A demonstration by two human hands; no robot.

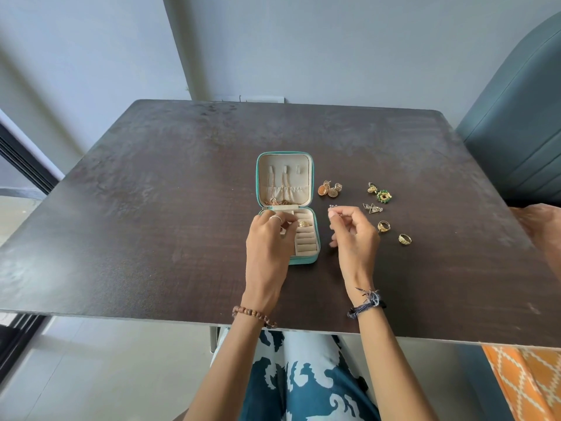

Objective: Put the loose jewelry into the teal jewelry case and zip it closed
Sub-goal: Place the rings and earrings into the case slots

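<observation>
Two hands work over the dark table (151, 192): the teal jewelry case (287, 208) lies open mid-table for loading. The left hand (268, 235) pinches something hidden at its ring rolls; the right hand (353, 229) pinches a tiny stud. Loose earrings (330, 189) and rings (404, 239) wait rightward.

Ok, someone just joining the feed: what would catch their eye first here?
The open teal jewelry case at the middle of the dark table, gold chains hanging in its lid. The left hand reaches into its lower tray while the right hand pinches a small earring beside it. Right of the case lie gold earrings, a green earring and two rings.
</observation>
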